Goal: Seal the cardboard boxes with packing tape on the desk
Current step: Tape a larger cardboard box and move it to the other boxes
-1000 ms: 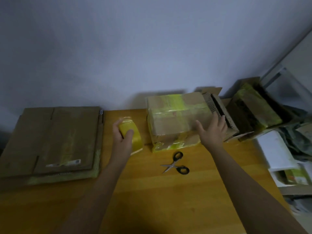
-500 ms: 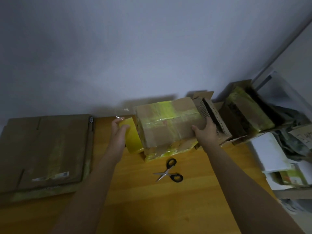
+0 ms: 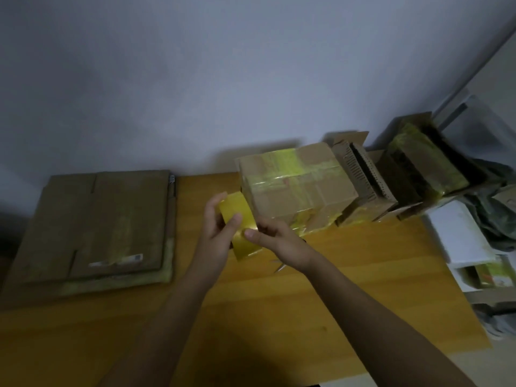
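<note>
A roll of yellow packing tape is held upright above the wooden desk. My left hand grips the roll from the left, thumb on its outer face. My right hand pinches the roll's lower right edge with thumb and fingers. Just behind and to the right stands a closed cardboard box with yellow tape strips across its top and front. Neither hand touches the box.
Flattened cardboard boxes lie stacked on the desk's left side. More taped boxes lean at the back right. Scissors peek out from under my right wrist. White packages sit off the desk's right edge.
My right hand left the box's right side and came over to the tape roll. My left hand drew the roll a little toward me, away from the box.
</note>
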Tool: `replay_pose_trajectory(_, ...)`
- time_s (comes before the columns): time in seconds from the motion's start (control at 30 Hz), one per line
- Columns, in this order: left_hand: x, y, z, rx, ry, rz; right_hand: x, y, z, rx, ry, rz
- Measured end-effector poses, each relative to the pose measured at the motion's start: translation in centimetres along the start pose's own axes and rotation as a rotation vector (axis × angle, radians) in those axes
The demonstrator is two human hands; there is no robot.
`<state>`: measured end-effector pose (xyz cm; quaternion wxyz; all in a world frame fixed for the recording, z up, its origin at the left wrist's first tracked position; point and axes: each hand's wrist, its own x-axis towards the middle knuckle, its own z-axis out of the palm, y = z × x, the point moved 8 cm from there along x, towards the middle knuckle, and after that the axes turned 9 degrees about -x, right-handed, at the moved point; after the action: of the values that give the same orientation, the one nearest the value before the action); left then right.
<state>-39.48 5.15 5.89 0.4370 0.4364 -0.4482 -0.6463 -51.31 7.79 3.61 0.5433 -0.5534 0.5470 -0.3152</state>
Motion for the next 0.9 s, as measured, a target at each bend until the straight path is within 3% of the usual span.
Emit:
replay_pose_trajectory(0.27, -3.6, -7.9, 7.3, 0.219, -0.350, -0.320, -9.4, 8.3, -6.0, 0.200, 0.176, 0.253)
replay_pose_trajectory(0.43, -3.2, -13.1, 15.1, 0.444, -0.544, -0.359, -16.9, 15.8, -12.9, 0.000, 0.351, 0.420)
replay_pose_trajectory(0.53, -2.3, -15.9, 19.5, 0.645, -0.669, -0.395, -19.9, 20.5, -16.9, -0.392, 0.337, 0.589)
replay_pose_trajectory(0.7, -1.5, -18.0, 24.0, 0.732, -0.646, -0.430, -22.4, 24.1, -20.8, -0.890, 0.306, 0.705)
replay_pose_trajectory(0.9, -0.8, -17.8, 25.8, 0.715, -0.586, -0.438, -22.5, 27.7, -20.3, -0.930, 0.189, 0.833)
